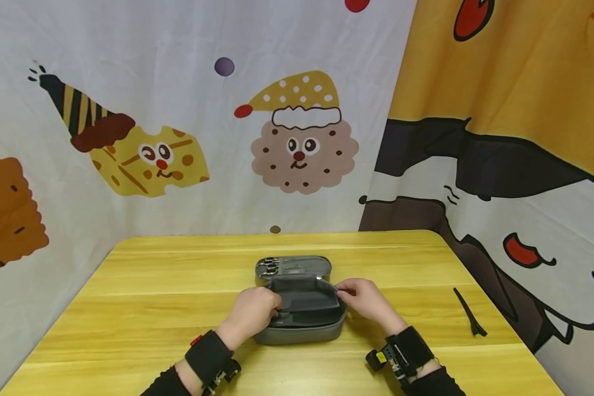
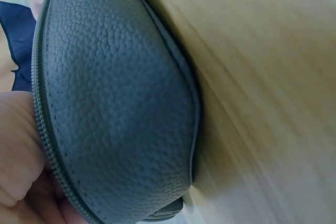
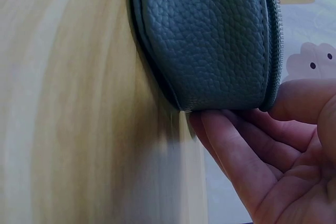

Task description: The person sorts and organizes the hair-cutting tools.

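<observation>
A grey zip case (image 1: 299,335) with pebbled sides stands unzipped on the table, its lid (image 1: 307,265) folded back behind it. Scissors-like metal tools (image 1: 269,266) sit in the lid's left part. My left hand (image 1: 254,311) grips the case's left rim, fingers curled over the zipper edge (image 2: 44,111) and the tips hidden inside. At the right back corner my right hand (image 1: 368,300) holds the rim, thumb (image 3: 302,100) at the zipper and other fingers against the outer wall. Inside, a grey lining or divider (image 1: 304,297) rises above a darker hollow.
A black hair clip (image 1: 469,313) lies on the wooden table (image 1: 153,286) near its right edge. A cartoon-printed curtain (image 1: 178,99) hangs behind the table and along its sides.
</observation>
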Motion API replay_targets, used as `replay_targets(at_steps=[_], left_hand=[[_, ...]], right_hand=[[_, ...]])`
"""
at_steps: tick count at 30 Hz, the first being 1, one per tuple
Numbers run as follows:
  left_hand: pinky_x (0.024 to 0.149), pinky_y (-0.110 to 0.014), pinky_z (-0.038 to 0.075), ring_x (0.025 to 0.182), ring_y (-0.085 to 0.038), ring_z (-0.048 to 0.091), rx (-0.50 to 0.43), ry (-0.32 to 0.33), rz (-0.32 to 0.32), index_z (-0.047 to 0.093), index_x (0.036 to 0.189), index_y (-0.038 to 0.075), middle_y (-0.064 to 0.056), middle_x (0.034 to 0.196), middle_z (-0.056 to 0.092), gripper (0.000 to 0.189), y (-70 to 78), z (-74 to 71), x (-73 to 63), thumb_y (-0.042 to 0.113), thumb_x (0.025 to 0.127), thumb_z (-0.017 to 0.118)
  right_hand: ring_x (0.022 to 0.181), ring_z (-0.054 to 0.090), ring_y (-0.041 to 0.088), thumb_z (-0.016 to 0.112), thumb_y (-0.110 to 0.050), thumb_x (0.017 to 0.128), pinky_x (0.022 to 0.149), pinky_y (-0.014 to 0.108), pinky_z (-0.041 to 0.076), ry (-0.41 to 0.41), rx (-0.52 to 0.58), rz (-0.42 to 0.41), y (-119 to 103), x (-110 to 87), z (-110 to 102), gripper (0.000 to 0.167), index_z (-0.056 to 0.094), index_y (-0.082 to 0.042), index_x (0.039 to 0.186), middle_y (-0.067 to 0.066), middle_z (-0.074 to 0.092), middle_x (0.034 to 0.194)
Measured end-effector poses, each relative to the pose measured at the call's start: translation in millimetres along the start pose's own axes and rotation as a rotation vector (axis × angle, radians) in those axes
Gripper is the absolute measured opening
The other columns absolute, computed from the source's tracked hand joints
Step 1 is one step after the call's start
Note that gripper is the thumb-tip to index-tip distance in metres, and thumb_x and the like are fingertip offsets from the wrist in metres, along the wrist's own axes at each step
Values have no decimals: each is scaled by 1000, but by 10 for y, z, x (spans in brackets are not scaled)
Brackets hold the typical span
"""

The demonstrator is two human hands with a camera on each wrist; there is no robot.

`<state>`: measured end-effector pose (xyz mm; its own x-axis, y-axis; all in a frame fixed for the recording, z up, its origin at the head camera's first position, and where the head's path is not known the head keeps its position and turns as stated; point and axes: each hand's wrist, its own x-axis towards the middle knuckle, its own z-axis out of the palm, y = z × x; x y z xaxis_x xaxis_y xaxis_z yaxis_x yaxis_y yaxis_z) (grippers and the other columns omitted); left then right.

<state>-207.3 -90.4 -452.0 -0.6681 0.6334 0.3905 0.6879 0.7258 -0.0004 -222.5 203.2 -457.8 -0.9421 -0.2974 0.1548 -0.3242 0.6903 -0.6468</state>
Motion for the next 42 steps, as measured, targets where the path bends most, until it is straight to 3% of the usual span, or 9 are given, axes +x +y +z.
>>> replay_targets(at_steps=[13, 26, 42], left_hand=[[47, -28, 43, 57, -14, 59, 28, -64, -9, 61, 61, 21, 7, 61, 58, 29, 8, 21, 46, 8, 76, 82], [48, -26, 41, 55, -9, 53, -10, -102, -28, 66, 63, 21, 8, 64, 61, 24, 5, 27, 90, 11, 75, 83], [50, -28, 46, 60, -12, 59, -33, -120, -28, 70, 67, 19, 6, 67, 64, 18, -2, 18, 93, 11, 74, 85]], right_hand=[[93, 68, 22, 65, -8, 95, 82, 38, 54, 2, 8, 5, -4, 8, 9, 15, 76, -5, 105, 5, 72, 100], [94, 68, 23, 65, -9, 96, 83, 38, 54, -1, 7, 3, 13, 2, 18, 15, 76, -5, 106, 5, 72, 102], [93, 68, 21, 65, -9, 95, 82, 38, 55, 3, 22, 23, 4, -7, 20, 15, 76, -6, 105, 4, 72, 101]])
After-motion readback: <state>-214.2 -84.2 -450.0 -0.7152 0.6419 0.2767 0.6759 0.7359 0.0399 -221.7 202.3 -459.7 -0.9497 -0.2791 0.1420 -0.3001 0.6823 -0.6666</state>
